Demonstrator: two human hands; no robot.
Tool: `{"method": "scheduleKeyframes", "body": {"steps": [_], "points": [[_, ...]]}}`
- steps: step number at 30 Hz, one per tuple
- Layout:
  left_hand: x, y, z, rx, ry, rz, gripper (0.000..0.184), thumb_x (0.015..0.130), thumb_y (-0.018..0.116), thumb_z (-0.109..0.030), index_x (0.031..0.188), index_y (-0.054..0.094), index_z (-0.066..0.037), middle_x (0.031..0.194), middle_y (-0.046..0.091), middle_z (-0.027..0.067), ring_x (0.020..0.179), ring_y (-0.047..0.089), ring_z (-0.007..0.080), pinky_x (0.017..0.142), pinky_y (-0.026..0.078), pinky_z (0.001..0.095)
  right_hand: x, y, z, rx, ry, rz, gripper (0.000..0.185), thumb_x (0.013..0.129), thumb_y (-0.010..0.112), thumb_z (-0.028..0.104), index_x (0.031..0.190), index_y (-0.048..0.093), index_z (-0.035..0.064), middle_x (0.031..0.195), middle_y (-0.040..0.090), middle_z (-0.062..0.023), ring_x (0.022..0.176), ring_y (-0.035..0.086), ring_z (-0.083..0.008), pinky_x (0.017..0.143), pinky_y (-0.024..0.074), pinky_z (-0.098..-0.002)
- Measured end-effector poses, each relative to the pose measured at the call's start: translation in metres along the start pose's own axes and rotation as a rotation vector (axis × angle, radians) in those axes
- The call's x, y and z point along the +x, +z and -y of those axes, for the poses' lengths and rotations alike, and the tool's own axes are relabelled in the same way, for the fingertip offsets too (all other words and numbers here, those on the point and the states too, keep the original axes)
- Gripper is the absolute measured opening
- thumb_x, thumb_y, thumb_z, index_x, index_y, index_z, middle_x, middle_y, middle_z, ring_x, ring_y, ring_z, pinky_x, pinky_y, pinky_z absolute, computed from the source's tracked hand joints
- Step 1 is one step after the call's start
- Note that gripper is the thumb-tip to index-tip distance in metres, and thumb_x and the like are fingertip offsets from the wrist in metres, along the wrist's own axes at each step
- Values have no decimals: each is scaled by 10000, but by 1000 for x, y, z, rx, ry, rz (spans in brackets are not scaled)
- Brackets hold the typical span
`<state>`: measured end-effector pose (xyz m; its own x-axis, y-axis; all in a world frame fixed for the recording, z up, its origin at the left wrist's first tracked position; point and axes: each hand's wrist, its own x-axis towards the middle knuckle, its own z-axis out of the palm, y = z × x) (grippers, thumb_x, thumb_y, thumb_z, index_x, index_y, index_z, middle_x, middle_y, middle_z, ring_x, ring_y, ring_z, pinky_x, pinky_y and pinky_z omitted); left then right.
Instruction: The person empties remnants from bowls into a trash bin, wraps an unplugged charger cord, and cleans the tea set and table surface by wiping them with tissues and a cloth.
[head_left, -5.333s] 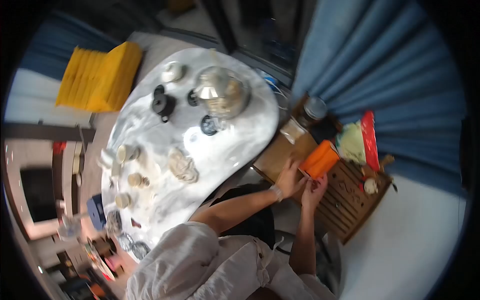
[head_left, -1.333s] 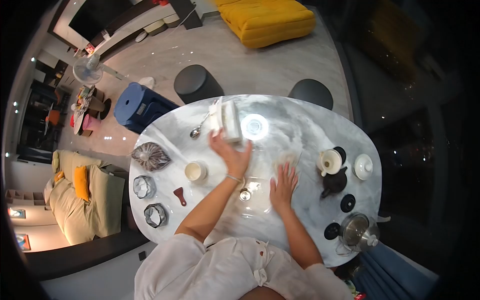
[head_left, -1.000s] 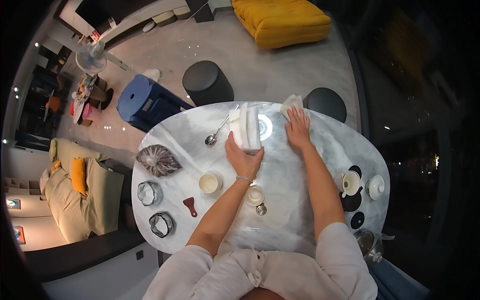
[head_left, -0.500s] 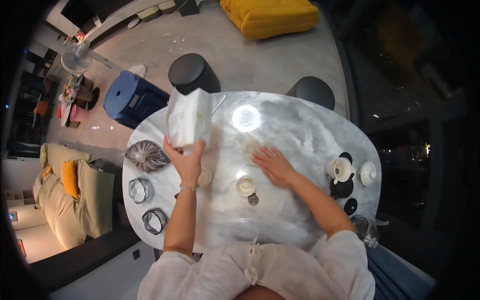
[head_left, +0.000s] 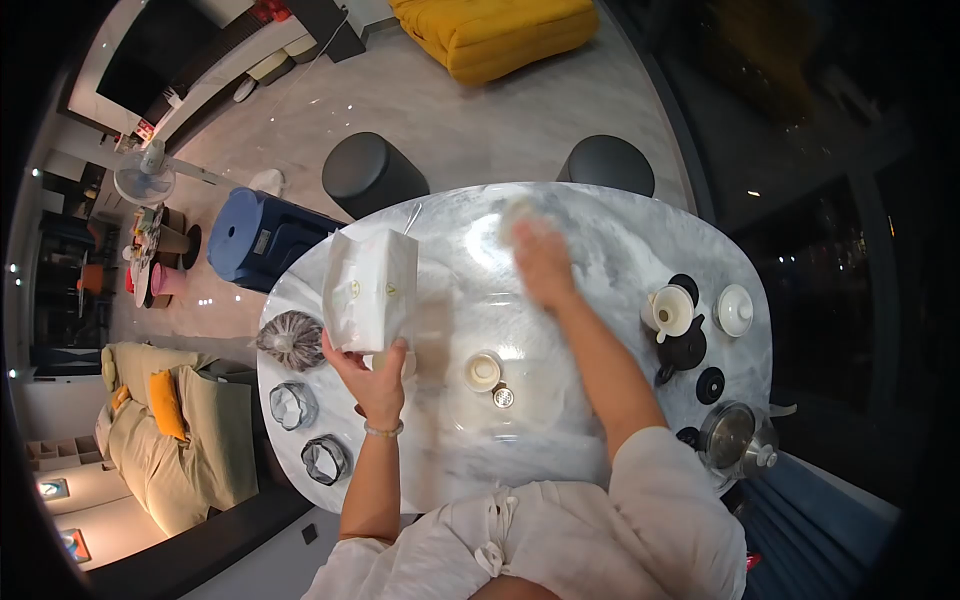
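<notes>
My left hand grips the lower end of a white tissue pack, raised over the left part of the marble table. My right hand is blurred near the table's far edge, on a pale cloth that shows at its fingertips. Between my arms stand a small cream cup and a round metal strainer. Another cup is mostly hidden behind my left hand.
At the left lie a dark-filled plastic bag and two opened bags. At the right are a cream pitcher, black teapot, white lidded bowl and glass kettle. Stools and a blue bin stand beyond.
The tissue pack has been lifted and carried left by my left hand. Over the last half second, my right hand has moved with the cloth from mid-table toward the far edge.
</notes>
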<state>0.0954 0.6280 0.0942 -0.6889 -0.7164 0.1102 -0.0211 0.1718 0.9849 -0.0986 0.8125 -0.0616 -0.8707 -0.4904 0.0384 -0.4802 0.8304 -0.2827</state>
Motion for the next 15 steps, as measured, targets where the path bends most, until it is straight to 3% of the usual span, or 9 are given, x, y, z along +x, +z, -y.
{"method": "scheduleKeyframes", "body": {"steps": [3, 4, 6, 7, 8, 9, 12, 15], "points": [[-3, -18, 14, 68, 64, -1, 939, 615, 729, -58, 1355, 155, 7, 1273, 365, 160, 1167, 406, 249, 985, 343, 360, 30, -14, -70, 23, 364, -227, 512, 928, 358, 336, 1397, 303, 138, 1477, 223, -40, 1378, 115, -256, 1112, 57, -436], [-6, -20, 12, 67, 51, 3, 952, 615, 735, -72, 1359, 147, 9, 1293, 345, 164, 1190, 387, 252, 1001, 329, 364, 44, -18, -69, 22, 365, -231, 512, 928, 358, 336, 1397, 303, 138, 1477, 223, -40, 1378, 115, -256, 1112, 57, -436], [-10, -18, 16, 82, 37, 5, 950, 618, 736, -75, 1360, 149, 10, 1292, 346, 164, 1190, 386, 253, 1001, 328, 364, 52, -19, -60, -17, 313, -49, 529, 930, 335, 369, 1411, 276, 158, 1486, 203, -29, 1384, 86, -259, 1102, 54, -468], [-13, -18, 19, 100, 25, 18, 948, 621, 736, -78, 1361, 151, 11, 1290, 348, 165, 1191, 385, 255, 1002, 327, 365, 45, -16, -43, -74, 142, -24, 526, 930, 328, 378, 1409, 278, 169, 1487, 203, -15, 1384, 92, -261, 1095, 54, -497], [-14, -10, 22, 75, -4, 22, 940, 621, 745, -88, 1357, 170, 14, 1283, 351, 167, 1179, 391, 256, 992, 334, 357, 42, -18, -20, -8, 100, 153, 516, 927, 349, 363, 1400, 295, 163, 1485, 208, -10, 1379, 109, -266, 1091, 62, -509], [-13, -1, 24, 75, -19, 35, 940, 621, 745, -88, 1357, 170, 14, 1283, 351, 167, 1179, 391, 256, 992, 334, 357, 19, 0, -9, -78, -143, 40, 503, 923, 368, 354, 1386, 320, 163, 1477, 227, -11, 1375, 126, -261, 1094, 72, -498], [0, 40, 33, 127, 42, 126, 929, 607, 764, -122, 1340, 216, 33, 1268, 355, 179, 1160, 396, 256, 977, 340, 346, -52, -18, 2, 72, -292, 42, 462, 944, 318, 307, 1385, 322, 170, 1462, 262, -13, 1369, 144, -249, 1101, 69, -469], [4, 101, 43, 108, 121, 260, 937, 587, 777, -189, 1315, 247, 68, 1262, 359, 202, 1176, 380, 280, 993, 320, 359, -140, -23, 0, 21, -344, 195, 457, 947, 309, 313, 1391, 313, 201, 1476, 225, -6, 1376, 119, -257, 1101, 52, -478]]}}
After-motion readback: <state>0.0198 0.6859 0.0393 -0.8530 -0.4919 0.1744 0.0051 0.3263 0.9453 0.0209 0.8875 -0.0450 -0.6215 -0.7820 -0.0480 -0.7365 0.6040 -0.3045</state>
